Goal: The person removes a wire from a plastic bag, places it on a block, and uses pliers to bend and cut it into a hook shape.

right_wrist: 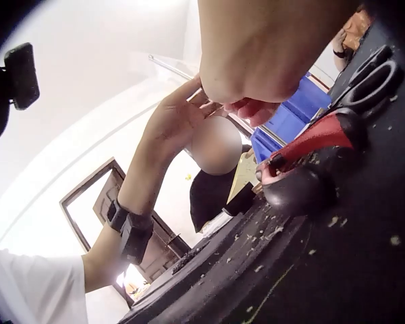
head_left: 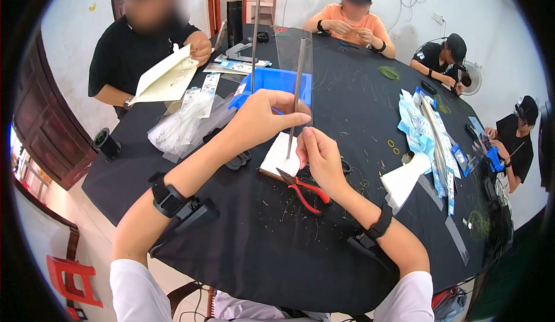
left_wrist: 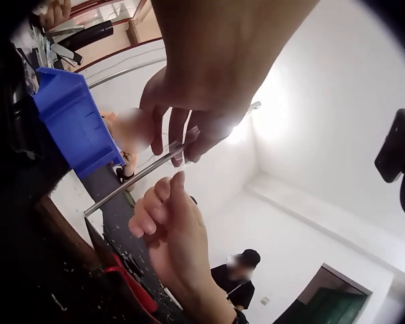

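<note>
A slim metal rod [head_left: 296, 85] stands slightly tilted on a small white block [head_left: 281, 153]. My left hand [head_left: 263, 116] curls its thumb and fingers round the rod at mid-height. Just below, my right hand [head_left: 324, 159] is beside the rod, its thumb laid along its forefinger and the other fingers curled. In the left wrist view, the right fingertips [left_wrist: 178, 179] point up close under the left ones; I cannot tell whether they pinch something thin. Red-handled pliers [head_left: 304, 192] lie against the block, below the right hand.
Behind the block is a blue bin [head_left: 272, 80], near a second upright rod [head_left: 255, 38]. Dark-handled scissors [right_wrist: 371, 84] lie by the pliers. Plastic bags [head_left: 179, 122], a spool [head_left: 106, 142], blue-white packets [head_left: 436, 142] and green scraps are on the black cloth [head_left: 231, 235]. Several people sit around.
</note>
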Available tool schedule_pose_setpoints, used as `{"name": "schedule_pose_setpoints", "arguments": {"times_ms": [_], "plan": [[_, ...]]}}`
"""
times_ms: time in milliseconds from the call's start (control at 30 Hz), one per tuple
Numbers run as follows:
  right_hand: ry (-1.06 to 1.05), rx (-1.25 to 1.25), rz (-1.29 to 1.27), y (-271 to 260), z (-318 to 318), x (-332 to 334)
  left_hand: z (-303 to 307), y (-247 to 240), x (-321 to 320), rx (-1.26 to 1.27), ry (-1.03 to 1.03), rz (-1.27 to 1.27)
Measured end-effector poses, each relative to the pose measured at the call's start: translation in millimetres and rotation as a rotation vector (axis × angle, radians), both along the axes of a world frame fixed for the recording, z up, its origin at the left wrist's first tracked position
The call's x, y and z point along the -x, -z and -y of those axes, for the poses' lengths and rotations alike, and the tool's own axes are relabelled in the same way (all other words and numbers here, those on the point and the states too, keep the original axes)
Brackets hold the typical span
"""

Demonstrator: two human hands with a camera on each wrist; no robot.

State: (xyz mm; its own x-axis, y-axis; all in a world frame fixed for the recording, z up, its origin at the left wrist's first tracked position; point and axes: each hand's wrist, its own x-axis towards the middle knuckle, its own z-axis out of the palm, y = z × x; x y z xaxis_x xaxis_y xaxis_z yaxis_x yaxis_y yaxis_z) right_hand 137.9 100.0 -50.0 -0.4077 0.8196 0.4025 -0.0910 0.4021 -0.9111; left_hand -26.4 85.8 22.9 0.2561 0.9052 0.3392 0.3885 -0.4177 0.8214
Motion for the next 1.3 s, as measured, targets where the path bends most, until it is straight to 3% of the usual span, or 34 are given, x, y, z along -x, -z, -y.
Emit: {"name": "schedule_pose_setpoints", "arguments": {"times_ms": [167, 467, 867, 1067, 1133, 1300], "plan": [[-0.034, -0.008, 0.066, 0.0, -1.7, 0.3, 8.4, -18.8, -12.2, -0.094, 0.02, 0.365], [-0.064, 0.042, 0.014, 0.9, -1.9, 4.9, 1.1, -2.7, -13.5, -0.024, 0.032, 0.437], [-0.13, 0.111, 0.136, -1.7, 3.1, -13.7, 0.5, 9.8, -13.6, -0.023, 0.053, 0.416], [0.051, 0.072, 0.144, -17.6, -7.4, -24.5, -1.4, 33.2, -14.0, 0.019, 0.095, 0.468], [0.137, -0.049, 0.181, -29.6, -13.6, -24.3, 0.7, 40.6, -14.7, 0.043, 0.097, 0.461], [0.004, -0.194, 0.009, -69.3, -22.9, -19.1, 0.7, 49.9, -16.6, 0.035, 0.074, 0.45]]}}
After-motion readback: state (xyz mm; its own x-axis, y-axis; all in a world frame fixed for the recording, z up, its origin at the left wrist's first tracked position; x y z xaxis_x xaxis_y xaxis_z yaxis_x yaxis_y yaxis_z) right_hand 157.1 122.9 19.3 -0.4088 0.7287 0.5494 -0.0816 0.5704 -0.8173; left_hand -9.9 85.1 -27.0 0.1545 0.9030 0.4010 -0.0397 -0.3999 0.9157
